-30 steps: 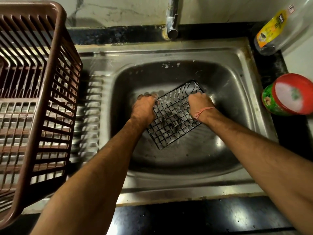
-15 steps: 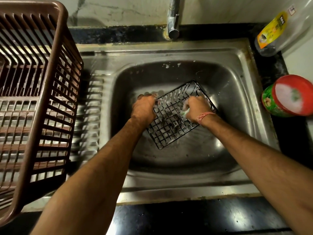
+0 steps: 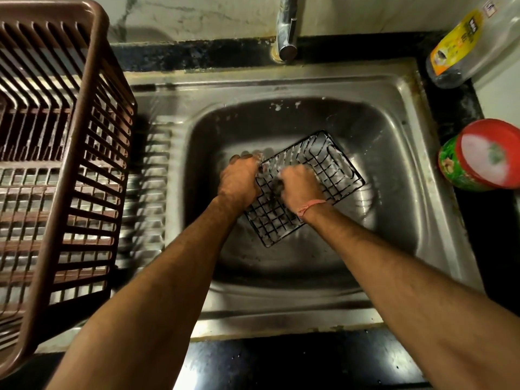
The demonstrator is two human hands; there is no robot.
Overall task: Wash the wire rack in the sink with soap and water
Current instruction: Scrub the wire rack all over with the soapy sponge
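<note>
Steel sink [image 3: 399,88] set in a dark worktop [image 3: 281,361]; its basin held the wire rack [image 3: 334,167], which lay tilted in the middle, one long edge raised, with foam among its bars. Brown slatted basket [image 3: 92,153] stood on the draining board to the left of the basin; its contents could not be made out. Tap [image 3: 287,26] rose behind the basin. Clear bottle [image 3: 461,43] with a yellow label lay at the far right corner; a green tub [image 3: 478,156] with a red rim, holding a white mass, stood just right of the sink. Left hand [image 3: 239,181] gripped the rack's left edge. Right hand [image 3: 298,185], fingers curled, pressed on the rack's middle; what it held could not be told.
</note>
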